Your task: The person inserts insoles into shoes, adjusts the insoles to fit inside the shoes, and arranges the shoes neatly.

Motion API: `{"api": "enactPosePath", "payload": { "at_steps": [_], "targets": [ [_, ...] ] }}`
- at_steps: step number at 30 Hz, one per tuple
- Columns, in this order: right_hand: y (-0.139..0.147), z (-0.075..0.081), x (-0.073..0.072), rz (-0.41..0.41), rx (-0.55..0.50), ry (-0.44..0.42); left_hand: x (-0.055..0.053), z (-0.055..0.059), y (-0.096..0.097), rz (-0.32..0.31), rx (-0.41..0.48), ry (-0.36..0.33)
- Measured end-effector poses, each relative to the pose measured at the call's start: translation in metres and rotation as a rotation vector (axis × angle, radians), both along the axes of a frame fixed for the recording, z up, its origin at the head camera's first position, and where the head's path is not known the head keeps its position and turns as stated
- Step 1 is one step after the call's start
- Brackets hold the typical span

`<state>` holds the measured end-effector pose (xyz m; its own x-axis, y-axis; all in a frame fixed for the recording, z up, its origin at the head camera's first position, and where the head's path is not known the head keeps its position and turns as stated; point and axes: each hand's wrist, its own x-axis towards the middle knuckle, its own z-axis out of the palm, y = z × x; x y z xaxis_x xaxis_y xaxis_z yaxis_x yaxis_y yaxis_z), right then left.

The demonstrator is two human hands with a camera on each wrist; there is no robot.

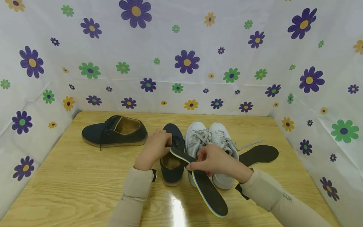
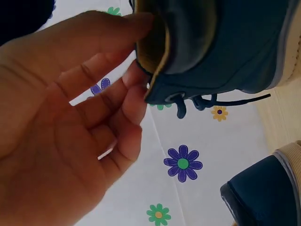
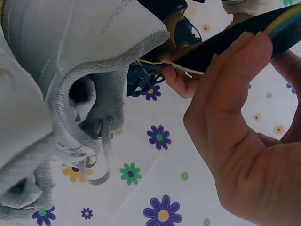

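Note:
My right hand (image 1: 216,160) pinches a black insole (image 1: 211,192) with a yellow and blue edge around its middle. The insole slants over the opening of a navy lace-up shoe (image 1: 172,176), its far end at the collar and its other end hanging toward me. My left hand (image 1: 156,146) holds that shoe at its opening; in the left wrist view the thumb lies at the inside of the collar and the fingers (image 2: 134,103) bend against the outer side. The right wrist view shows the insole (image 3: 235,37) between thumb and fingers, with the navy shoe behind it.
Two white sneakers (image 1: 195,132) with loose laces stand right beside the navy shoe. A second black insole (image 1: 262,154) lies to their right, near a lace end (image 1: 250,145). The other navy shoe (image 1: 95,134) lies at the left. Flowered cloth (image 1: 158,41) encloses the wooden table (image 1: 85,183).

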<state>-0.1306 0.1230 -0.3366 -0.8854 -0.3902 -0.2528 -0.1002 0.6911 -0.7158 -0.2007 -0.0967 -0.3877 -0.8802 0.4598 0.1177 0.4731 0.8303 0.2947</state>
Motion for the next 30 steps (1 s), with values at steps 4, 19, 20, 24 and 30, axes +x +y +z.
{"api": "enactPosePath", "payload": {
  "at_steps": [4,19,20,24,30],
  "targets": [
    [-0.011,0.0,-0.002,0.069,0.089,0.0,-0.003,-0.002,-0.001,0.002,0.049,-0.004],
    [-0.056,-0.013,-0.032,0.07,0.227,-0.027,-0.003,-0.001,0.002,-0.016,0.115,-0.061],
    [-0.059,-0.013,-0.033,0.071,0.246,-0.014,-0.003,-0.001,0.002,-0.014,0.112,-0.058],
    [-0.07,-0.016,-0.04,0.096,0.282,0.066,-0.005,0.0,0.002,-0.013,0.108,-0.044],
    [-0.083,-0.023,-0.048,0.131,0.378,0.205,-0.005,0.001,-0.001,-0.019,0.101,-0.043]
  ]
}}
